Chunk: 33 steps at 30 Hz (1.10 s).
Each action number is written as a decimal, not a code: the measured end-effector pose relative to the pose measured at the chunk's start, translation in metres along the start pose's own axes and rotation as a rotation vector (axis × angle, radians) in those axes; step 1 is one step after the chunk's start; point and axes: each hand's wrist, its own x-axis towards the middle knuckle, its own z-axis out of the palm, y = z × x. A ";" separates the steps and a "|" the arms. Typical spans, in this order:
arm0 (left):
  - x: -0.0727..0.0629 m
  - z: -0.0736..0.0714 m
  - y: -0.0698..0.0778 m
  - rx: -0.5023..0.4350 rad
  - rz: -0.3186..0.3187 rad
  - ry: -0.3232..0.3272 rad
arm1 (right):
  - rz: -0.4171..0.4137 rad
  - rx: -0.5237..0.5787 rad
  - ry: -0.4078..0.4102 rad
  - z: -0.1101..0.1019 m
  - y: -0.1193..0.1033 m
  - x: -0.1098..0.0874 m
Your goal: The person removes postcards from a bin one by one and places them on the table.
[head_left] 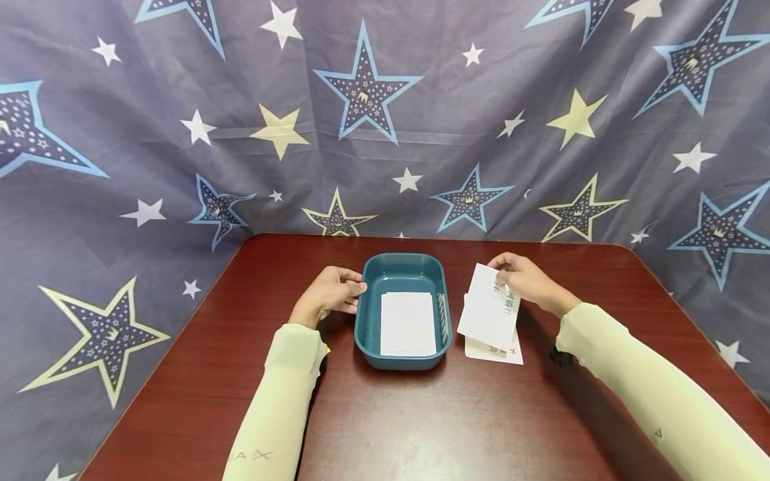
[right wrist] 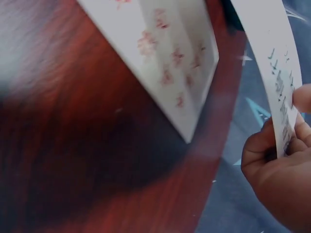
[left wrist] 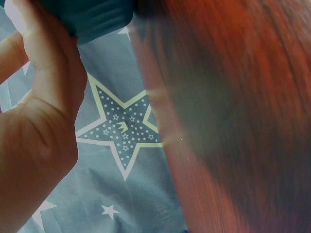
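A teal plastic tray [head_left: 400, 363] lies on the table with white paper sheets [head_left: 408, 324] inside it. My left hand [head_left: 329, 294] grips the tray's left side, the thumb at the rim. The left wrist view shows this hand beside a corner of the tray [left wrist: 104, 19]. To the tray's right, my right hand [head_left: 528, 282] pinches a white sheet of paper [head_left: 486, 308] by its upper right edge, tilted above the table. Dark handwriting marks the sheet [right wrist: 277, 73]. Beneath it lies more paper [head_left: 493, 353], bearing red handwriting that shows in the right wrist view.
The reddish-brown wooden table [head_left: 421, 427] stands against a grey curtain [head_left: 415, 100] printed with stars. Something small and dark [head_left: 561, 356] is by the right sleeve. A bit of yellow shows beside the left sleeve [head_left: 289, 374].
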 end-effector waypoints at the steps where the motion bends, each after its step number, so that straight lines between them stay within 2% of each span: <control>1: 0.000 0.000 0.000 -0.001 -0.001 0.000 | -0.006 -0.015 -0.010 0.001 0.003 0.000; 8: -0.002 -0.001 0.002 -0.008 0.001 -0.005 | -0.056 -0.074 -0.117 0.006 0.020 -0.002; 12: -0.001 -0.001 0.001 -0.007 -0.004 -0.005 | -0.072 -0.121 -0.147 0.007 0.028 -0.002; 18: -0.001 0.000 0.001 -0.005 -0.005 -0.003 | -0.142 -0.322 -0.126 0.012 0.030 -0.003; 22: -0.002 0.000 0.002 -0.019 -0.007 -0.001 | -0.155 -0.428 -0.115 0.015 0.029 -0.005; 29: 0.000 0.001 0.001 -0.021 -0.010 -0.005 | -0.162 -0.462 -0.127 0.017 0.032 -0.009; 33: 0.001 0.000 -0.001 -0.025 -0.009 -0.001 | -0.195 -0.467 -0.109 0.017 0.029 -0.007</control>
